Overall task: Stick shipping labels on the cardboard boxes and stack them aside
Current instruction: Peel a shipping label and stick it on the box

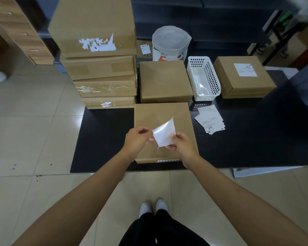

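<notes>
A plain cardboard box (160,114) lies flat on the black table (103,139) right in front of me. Above its near half I hold a white shipping label (164,134) with its glossy side toward me. My left hand (137,141) pinches the label's left edge and my right hand (180,142) pinches its right edge. A second unlabelled box (164,80) sits behind the first. A box with a label stuck on top (242,77) rests at the far right. A small pile of loose labels (210,119) lies right of the near box.
A tall stack of several cardboard boxes (100,64) stands at the table's back left. A white perforated basket (203,78) sits between the two far boxes, a white bag (170,44) behind them. Tiled floor (34,139) lies to the left, dark shelving behind.
</notes>
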